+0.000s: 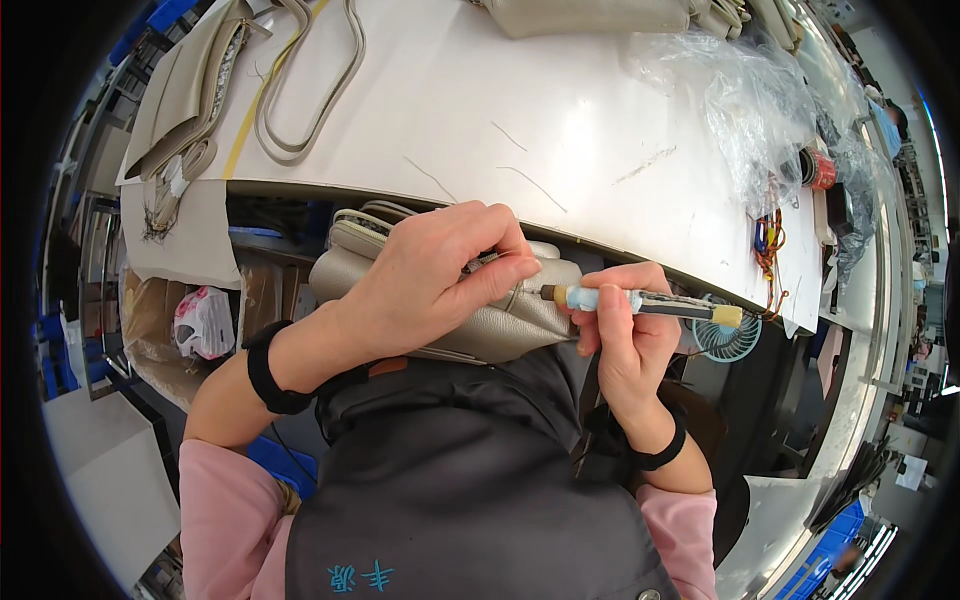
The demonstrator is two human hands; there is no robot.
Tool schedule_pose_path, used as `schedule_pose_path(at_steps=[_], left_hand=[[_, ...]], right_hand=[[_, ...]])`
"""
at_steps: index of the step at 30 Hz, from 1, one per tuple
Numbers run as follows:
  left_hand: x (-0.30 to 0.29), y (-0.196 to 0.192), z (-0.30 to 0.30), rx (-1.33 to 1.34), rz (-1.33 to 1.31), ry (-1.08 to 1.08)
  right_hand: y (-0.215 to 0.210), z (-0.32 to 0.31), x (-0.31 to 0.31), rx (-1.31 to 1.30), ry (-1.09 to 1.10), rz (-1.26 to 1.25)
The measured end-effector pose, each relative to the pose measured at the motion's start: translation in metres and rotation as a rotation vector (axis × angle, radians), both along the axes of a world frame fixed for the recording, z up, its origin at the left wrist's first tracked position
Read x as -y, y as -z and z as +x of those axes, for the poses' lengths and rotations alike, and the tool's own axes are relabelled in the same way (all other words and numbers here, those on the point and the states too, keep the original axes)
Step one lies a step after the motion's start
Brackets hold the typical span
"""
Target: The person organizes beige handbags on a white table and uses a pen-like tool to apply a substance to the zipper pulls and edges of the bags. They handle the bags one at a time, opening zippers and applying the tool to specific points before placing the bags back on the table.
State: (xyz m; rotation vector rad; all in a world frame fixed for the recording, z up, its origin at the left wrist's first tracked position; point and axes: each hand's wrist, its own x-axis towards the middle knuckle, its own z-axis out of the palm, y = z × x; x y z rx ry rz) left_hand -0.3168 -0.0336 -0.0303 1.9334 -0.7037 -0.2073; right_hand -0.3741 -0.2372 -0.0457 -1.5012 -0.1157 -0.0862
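Note:
My left hand (440, 270) grips a beige leather bag (500, 320) held against my lap, fingers pinching its top edge near the zipper. My right hand (625, 335) holds a pen-like tool (640, 302) with a light blue grip, dark shaft and yellowish end. The tool's tip touches the bag right beside my left fingertips. Both wrists wear black bands. Most of the bag's upper side is hidden under my left hand.
A white worktable (560, 120) lies ahead with beige straps (300, 110), more bag pieces (590, 15) and crumpled clear plastic (760, 110). A small teal fan (727, 338) hangs under the table edge. Cardboard boxes (160, 330) sit below left.

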Motion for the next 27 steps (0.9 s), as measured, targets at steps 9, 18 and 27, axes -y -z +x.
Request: schedule_pose_path(at_steps=[9, 18, 27], left_hand=[[0.0, -0.002, -0.001, -0.032, 0.007, -0.005], [0.0, -0.004, -0.001, -0.121, 0.004, -0.014], [-0.005, -0.01, -0.01, -0.079, -0.085, -0.115]], right_hand=[[0.001, 0.0, 0.001, -0.005, 0.007, -0.018], [0.002, 0.0, 0.002, -0.002, -0.008, -0.011], [0.002, -0.002, 0.013, 0.161, 0.139, 0.075]])
